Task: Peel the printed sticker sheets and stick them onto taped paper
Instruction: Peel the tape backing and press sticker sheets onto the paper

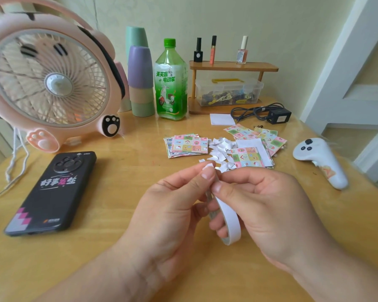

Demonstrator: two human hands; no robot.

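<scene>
A roll of white double-sided tape (229,223) hangs between my two hands above the wooden table (122,192). My right hand (266,212) curls its fingers through and round the roll. My left hand (172,205) pinches the tape's loose end near the top of the roll with thumb and forefinger. Beyond my hands lie a stack of printed sticker sheets (187,144), a second spread of sheets (260,140), one sheet on white paper (248,156), and a heap of torn white backing scraps (220,150).
A black phone (52,192) lies at the left, behind it a pink fan (50,81). A green bottle (170,81), stacked cups (140,79), a wooden shelf (231,68) over a plastic box, a charger (278,116) and a white controller (319,160) stand around.
</scene>
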